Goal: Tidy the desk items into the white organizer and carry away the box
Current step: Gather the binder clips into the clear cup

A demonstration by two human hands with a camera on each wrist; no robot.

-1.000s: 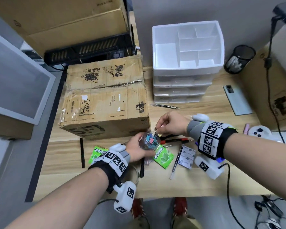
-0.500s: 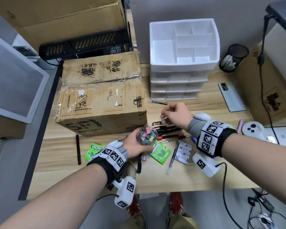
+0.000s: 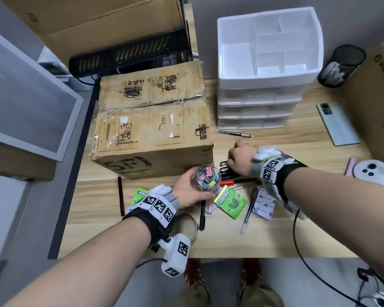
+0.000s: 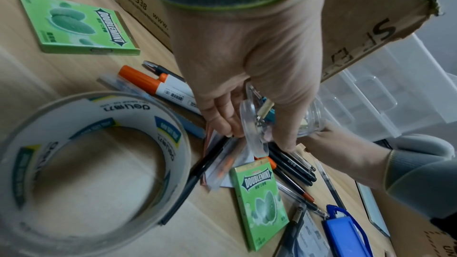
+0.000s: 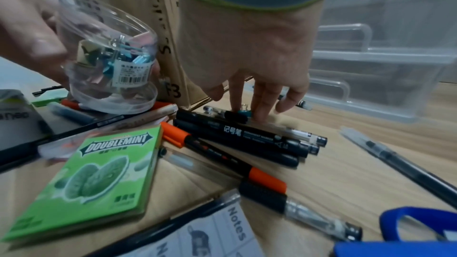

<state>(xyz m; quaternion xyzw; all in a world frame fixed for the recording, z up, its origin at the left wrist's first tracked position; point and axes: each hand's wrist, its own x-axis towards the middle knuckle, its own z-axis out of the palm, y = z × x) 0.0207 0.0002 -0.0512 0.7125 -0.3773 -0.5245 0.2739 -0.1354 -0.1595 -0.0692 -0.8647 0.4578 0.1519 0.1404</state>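
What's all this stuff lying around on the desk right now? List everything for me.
Cardboard box: one, brown, desk's left half.
White organizer: one, white tray top with clear drawers, behind the pens.
Clear jar: one, holds coloured binder clips, in the left hand.
Gum packs: two, green, front of desk.
Black markers: several, under the right hand.
Orange markers: at least two, among the pens.
Tape roll: one, clear, near front edge.
Phone: one, grey, right side.
Mesh cup: one, black, back right.
Left hand: holds the jar.
Right hand: fingertips down at a small clip by the markers.
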